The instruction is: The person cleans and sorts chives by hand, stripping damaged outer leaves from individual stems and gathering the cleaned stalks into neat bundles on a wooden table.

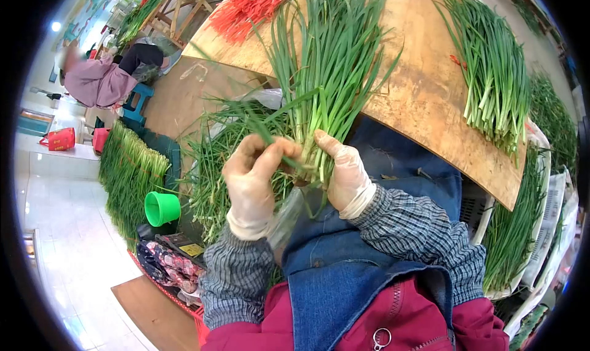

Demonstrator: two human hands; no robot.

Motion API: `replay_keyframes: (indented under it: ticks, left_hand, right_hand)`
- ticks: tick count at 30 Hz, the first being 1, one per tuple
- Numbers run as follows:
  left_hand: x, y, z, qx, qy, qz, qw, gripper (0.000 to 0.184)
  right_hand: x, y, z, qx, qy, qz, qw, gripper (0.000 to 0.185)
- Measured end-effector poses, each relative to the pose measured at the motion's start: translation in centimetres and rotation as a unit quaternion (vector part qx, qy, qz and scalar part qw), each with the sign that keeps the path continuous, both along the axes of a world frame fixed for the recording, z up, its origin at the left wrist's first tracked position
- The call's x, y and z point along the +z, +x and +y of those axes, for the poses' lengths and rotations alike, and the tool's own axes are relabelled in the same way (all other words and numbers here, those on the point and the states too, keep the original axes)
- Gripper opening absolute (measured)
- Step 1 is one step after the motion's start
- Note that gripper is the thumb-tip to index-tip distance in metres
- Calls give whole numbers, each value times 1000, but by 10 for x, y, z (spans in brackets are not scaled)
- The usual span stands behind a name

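A bunch of green chives [329, 62] lies with its leaves on the wooden board and its pale stem ends over the near edge. My right hand [349, 176], in a thin whitish glove, is closed around the stems near their base, thumb on top. Beside it, my left hand [249, 182], gloved too, pinches a few green chive leaves [261, 130] that are partly blurred. Loose, tangled chives [212, 197] are heaped under and to the left of my left hand.
The wooden board [424, 105] bears a chive bundle [491, 68] at right and red ties [252, 7] at the back. A green cup [162, 208] stands left near stacked chives [129, 179]. Crates of chives [516, 240] flank my right side. Another person [101, 80] sits far left.
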State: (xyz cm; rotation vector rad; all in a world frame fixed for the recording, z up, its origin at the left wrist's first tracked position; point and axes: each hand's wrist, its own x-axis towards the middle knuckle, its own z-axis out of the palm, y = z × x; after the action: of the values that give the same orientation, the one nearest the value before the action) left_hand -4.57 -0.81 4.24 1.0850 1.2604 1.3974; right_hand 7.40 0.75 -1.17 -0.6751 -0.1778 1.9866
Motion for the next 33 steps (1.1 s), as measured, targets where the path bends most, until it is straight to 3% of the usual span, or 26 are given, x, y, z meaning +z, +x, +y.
replay_keyframes:
  ticks: [2,4,5,8,9,10,12,14,16,18,19,20,23,26,28,32,33]
  left_hand:
    - [4,-10,-14,-22,38,-21,999,10]
    - [10,-28,-28,49,33,3,998,12]
    - [8,-51,-32,53,55,36,996,13]
    - [-1,-113,-44,231,6,19,973,15]
    - [-6,-131,-43,244,-63,266,930,17]
    - [-9,-140,-42,241,-128,494,825,20]
    - [-21,-131,-32,174,-53,590,787,24]
    - [-10,-82,-8,113,82,537,832,26]
    - [6,-35,16,16,69,427,901,33]
    - [4,-9,43,-67,120,417,899,43]
    - [-1,0,56,-82,127,490,858,45]
    - [-15,3,73,-50,220,582,781,33]
    - [-14,9,115,-75,294,676,672,16]
    - [29,34,138,-76,487,672,553,11]
    - [46,53,141,-89,542,686,477,12]
    - [50,21,150,-45,537,692,480,15]
    - [42,-6,156,44,543,703,457,20]
  right_hand:
    - [-4,-1,-1,-12,19,-30,999,28]
    - [-5,-2,0,-7,50,-71,996,33]
    - [1,3,-1,25,6,-17,1000,31]
    - [-1,1,-1,13,7,-20,1000,30]
    - [-3,2,-1,21,19,-2,1000,32]
    - [-5,3,-1,31,15,-1,999,33]
    - [-6,5,0,49,9,-1,999,34]
    - [5,4,-2,23,-35,25,999,27]
    - [8,5,-3,27,-31,3,999,28]
    - [11,5,-4,4,-28,-35,999,24]
    - [9,5,-4,-1,-20,-57,998,23]
    - [8,5,-3,-5,-12,-78,997,22]
    - [11,8,-3,15,-28,-130,991,18]
    - [18,9,-2,13,-26,-144,989,18]
    - [18,13,0,7,-12,-114,993,20]
    - [28,32,8,8,-11,-31,999,19]
    - [27,34,8,10,-4,-24,1000,19]
